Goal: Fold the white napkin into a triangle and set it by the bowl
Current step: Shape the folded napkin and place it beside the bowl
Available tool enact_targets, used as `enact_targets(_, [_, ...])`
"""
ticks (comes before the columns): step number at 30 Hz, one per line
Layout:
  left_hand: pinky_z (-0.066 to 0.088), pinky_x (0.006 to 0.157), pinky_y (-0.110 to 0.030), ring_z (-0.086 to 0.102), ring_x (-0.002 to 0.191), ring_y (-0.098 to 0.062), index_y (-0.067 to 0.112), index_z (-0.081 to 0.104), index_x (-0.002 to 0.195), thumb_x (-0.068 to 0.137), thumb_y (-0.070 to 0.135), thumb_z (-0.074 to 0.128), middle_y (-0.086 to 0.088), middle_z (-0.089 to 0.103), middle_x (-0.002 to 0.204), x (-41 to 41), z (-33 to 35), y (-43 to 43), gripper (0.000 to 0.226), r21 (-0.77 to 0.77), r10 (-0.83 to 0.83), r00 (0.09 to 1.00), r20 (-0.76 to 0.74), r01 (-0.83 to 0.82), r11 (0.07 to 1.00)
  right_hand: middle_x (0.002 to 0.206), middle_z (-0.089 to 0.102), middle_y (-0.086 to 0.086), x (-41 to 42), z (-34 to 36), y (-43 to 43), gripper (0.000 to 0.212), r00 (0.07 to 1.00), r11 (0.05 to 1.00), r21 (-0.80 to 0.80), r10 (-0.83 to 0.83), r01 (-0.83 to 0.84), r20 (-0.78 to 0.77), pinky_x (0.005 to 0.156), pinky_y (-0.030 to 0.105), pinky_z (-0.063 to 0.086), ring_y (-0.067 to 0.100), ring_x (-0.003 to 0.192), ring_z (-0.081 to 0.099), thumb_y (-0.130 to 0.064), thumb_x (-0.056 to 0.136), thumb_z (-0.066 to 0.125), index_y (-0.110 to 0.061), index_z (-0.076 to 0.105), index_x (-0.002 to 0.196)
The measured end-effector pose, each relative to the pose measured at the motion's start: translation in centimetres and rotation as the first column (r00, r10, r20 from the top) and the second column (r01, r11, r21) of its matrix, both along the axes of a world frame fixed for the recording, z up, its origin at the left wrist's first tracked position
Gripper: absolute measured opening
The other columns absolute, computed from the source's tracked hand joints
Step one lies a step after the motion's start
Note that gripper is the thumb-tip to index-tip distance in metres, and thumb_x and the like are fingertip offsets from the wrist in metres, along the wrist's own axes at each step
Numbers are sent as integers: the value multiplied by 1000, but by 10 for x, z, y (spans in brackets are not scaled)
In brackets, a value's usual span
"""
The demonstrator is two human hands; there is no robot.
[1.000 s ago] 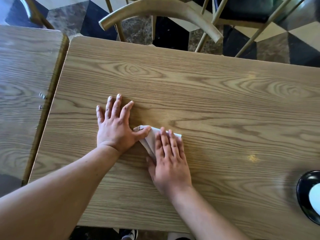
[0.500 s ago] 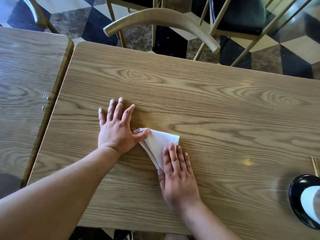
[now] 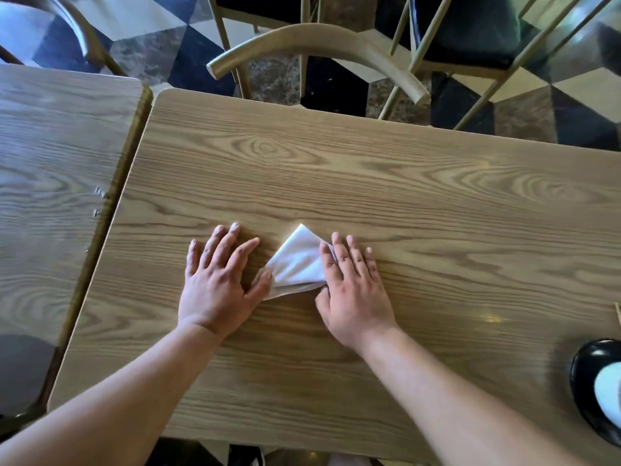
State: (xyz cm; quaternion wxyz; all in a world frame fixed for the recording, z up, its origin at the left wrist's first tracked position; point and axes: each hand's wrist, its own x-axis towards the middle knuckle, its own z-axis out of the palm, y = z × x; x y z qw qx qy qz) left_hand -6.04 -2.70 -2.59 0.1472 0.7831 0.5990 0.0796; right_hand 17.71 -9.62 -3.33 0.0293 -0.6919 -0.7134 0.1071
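Both hands, left hand [image 3: 215, 284] and right hand [image 3: 353, 290], press the folded white cloth napkin [image 3: 297, 260] flat with wide fingers, and lifting it toward the black bowl [image 3: 584, 381] at four o'clock could let it flop open.

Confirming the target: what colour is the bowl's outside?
Glossy black bowl, at the head view's right edge.
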Motion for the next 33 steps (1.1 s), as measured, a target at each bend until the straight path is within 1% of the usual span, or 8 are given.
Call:
enact_targets(4, [7, 132, -54, 17, 163, -18, 34, 55, 149, 93, 68, 46, 0, 35, 171, 0, -1, 1, 66, 10, 5, 1000, 6, -5, 1000, 171, 27, 13, 5, -4, -5, 75, 997, 999, 50, -13, 17, -70, 130, 55, 15, 34, 160, 20, -44, 96, 48, -15, 32, 163])
enact_targets(10, [8, 132, -54, 17, 163, -18, 34, 55, 149, 93, 68, 47, 0, 35, 171, -2, -4, 1, 66, 12, 2, 1000, 0, -2, 1000, 172, 26, 7, 43, -6, 2, 82, 985, 984, 51, 169, -170, 23, 125, 60, 25, 29, 160, 22, -50, 95, 48, -11, 28, 164])
enact_targets(16, [8, 131, -56, 17, 163, -20, 31, 56, 149, 92, 64, 47, -1, 34, 171, 0, -4, -1, 66, 5, -8, 1000, -15, 8, 1000, 172, 26, 8, 41, -2, 4, 91, 982, 984, 43, 169, -173, 88, 125, 59, 25, 28, 159, 24, -51, 86, 49, -6, 29, 163])
enact_targets(20, [13, 128, -66, 25, 161, -28, 23, 63, 140, 84, 53, 56, -5, 43, 166, 15, 1, -1, 64, 43, 43, 997, 61, -46, 998, 172, 27, 8, 43, -7, 7, 92, 978, 981, 51, 181, -187, 102, 125, 60, 25, 28, 159, 25, -55, 86, 48, -6, 30, 162])
enact_targets(23, [19, 127, -63, 29, 159, -30, 17, 60, 143, 87, 51, 61, -9, 42, 167, 66, 11, -2, 65, 166, -125, 986, 108, 106, 980, 171, 27, 8, 46, -10, 7, 92, 980, 981, 52, 182, -186, 81, 125, 60, 23, 28, 159, 24, -57, 87, 49, -7, 31, 162])
enact_targets(27, [20, 128, -59, 23, 162, -26, 18, 48, 158, 98, 66, 50, -8, 35, 171, 124, 2, -6, 76, 80, -344, 932, 117, 336, 938, 163, 43, 16, 47, -12, 6, 85, 970, 970, 88, 215, -225, 117, 124, 59, 23, 33, 155, 34, -54, 87, 48, -9, 35, 159])
enact_targets(30, [18, 128, -58, 23, 162, -22, 27, 36, 164, 100, 71, 45, -3, 35, 171, 104, -9, -7, 78, 81, -378, 926, 11, 376, 923, 168, 35, 11, 46, -10, 7, 88, 968, 975, 45, 208, -216, 143, 126, 57, 19, 30, 158, 26, -58, 89, 49, -11, 33, 162])
enact_targets(33, [20, 127, -61, 23, 162, -23, 31, 36, 164, 99, 71, 48, 1, 30, 173, 51, -10, -3, 77, 88, -328, 943, -55, 331, 939, 172, 26, 7, 44, -4, 7, 93, 977, 981, 40, 183, -188, 107, 126, 59, 23, 27, 160, 22, -57, 86, 51, -8, 30, 163])
